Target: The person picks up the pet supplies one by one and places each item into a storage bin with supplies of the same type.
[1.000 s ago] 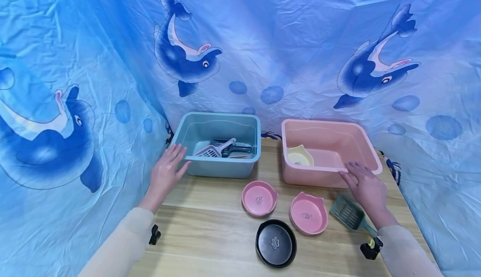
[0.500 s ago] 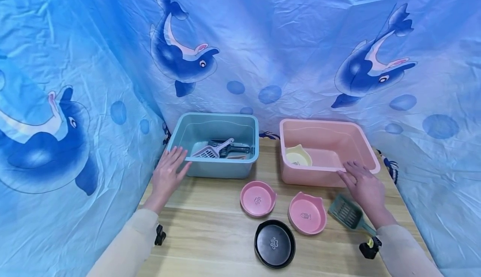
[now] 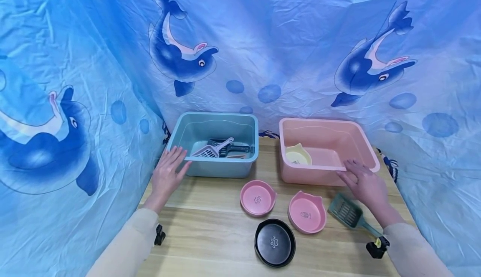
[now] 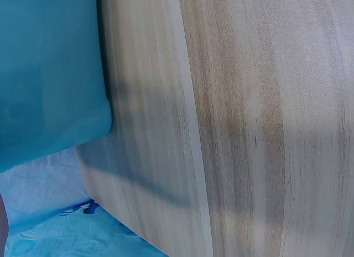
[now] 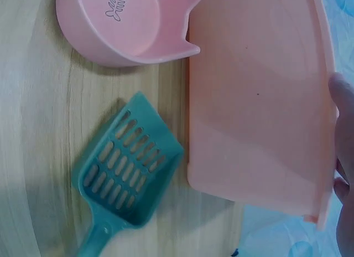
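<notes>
My left hand (image 3: pixel 168 176) touches the front left corner of a blue plastic bin (image 3: pixel 221 169), fingers extended over its rim. Inside that bin lie a pale purple litter scoop (image 3: pixel 208 151) and darker scoops partly hidden by it. At the front rim of a pink plastic bin (image 3: pixel 312 176) rests my right hand (image 3: pixel 366 185), fingers reaching over the edge. A cream cat-shaped bowl (image 3: pixel 299 156) sits in the pink bin. Below the right hand a teal litter scoop (image 5: pixel 130 163) lies on the table, its slots visible in the right wrist view.
Two pink cat-eared bowls, one with a paw print (image 3: pixel 257 199) and one with a fish (image 3: pixel 307 213), stand on the wooden table (image 3: pixel 203 227). A black paw-print bowl (image 3: pixel 274 243) is nearer. A blue dolphin-print curtain (image 3: pixel 263 51) encloses the back and sides.
The head view has shifted slightly. My right forearm has moved a little to the right, while both hands stay at the bins' rims. Bowls and scoops lie as before.
</notes>
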A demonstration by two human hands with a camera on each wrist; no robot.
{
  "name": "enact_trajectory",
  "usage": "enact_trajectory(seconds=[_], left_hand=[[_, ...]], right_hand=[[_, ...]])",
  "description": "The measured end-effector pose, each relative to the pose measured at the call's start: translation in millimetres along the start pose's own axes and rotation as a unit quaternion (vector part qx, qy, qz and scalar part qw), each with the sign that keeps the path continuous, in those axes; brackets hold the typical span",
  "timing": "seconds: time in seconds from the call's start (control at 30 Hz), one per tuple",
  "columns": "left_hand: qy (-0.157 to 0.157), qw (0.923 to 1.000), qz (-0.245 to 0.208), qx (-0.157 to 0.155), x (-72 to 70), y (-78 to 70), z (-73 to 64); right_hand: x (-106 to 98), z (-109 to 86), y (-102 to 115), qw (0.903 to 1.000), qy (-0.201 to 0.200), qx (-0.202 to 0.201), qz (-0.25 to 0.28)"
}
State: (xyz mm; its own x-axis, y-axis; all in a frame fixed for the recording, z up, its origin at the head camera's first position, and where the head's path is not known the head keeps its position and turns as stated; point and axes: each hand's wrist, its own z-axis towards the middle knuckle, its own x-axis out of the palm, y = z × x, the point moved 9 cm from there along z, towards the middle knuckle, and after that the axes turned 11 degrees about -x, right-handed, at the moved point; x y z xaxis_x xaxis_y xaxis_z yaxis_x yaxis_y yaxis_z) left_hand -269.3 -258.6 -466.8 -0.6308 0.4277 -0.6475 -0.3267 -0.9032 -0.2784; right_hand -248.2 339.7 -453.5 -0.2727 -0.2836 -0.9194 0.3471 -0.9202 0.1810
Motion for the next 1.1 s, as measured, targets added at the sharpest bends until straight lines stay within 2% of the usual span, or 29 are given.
enact_trajectory(seconds=[0.13, 0.23, 0.37, 0.5, 0.67, 0.87, 1.0, 1.1], left_hand=[[-0.008, 0.9999, -0.005, 0.008, -2.8, -4.7, 1.0], [-0.013, 0.9998, -0.014, 0.008, -4.5, -6.1, 1.0], [-0.009, 0.9999, -0.011, 0.006, -4.8, -5.9, 1.4], [-0.004, 1.0000, -0.003, 0.007, -3.5, -5.2, 1.1], [-0.006, 1.0000, -0.003, 0.006, -4.6, -4.6, 0.4], [0.005, 1.0000, 0.002, 0.004, -1.8, -3.9, -1.1], [0.002, 1.0000, -0.001, 0.004, -1.5, -3.4, -0.9], [-0.003, 1.0000, -0.004, 0.005, -2.1, -3.4, 0.7]], right_hand=[[-10.4, -1.4, 0.7, 0.9986, 0.012, -0.021, 0.047], [-23.9, -3.7, 3.3, 0.9958, 0.003, -0.048, 0.078], [-43.0, -9.8, 7.2, 0.9936, -0.009, -0.079, 0.080], [-54.7, -20.7, 8.2, 0.9922, -0.003, -0.095, 0.081], [-57.1, -39.6, 1.4, 0.9923, 0.029, -0.081, 0.089], [-56.9, -64.3, -10.0, 0.9929, 0.032, -0.074, 0.088], [-53.5, -75.8, -19.6, 0.9933, 0.042, -0.054, 0.093], [-46.7, -82.9, -27.4, 0.9919, 0.073, -0.025, 0.101]])
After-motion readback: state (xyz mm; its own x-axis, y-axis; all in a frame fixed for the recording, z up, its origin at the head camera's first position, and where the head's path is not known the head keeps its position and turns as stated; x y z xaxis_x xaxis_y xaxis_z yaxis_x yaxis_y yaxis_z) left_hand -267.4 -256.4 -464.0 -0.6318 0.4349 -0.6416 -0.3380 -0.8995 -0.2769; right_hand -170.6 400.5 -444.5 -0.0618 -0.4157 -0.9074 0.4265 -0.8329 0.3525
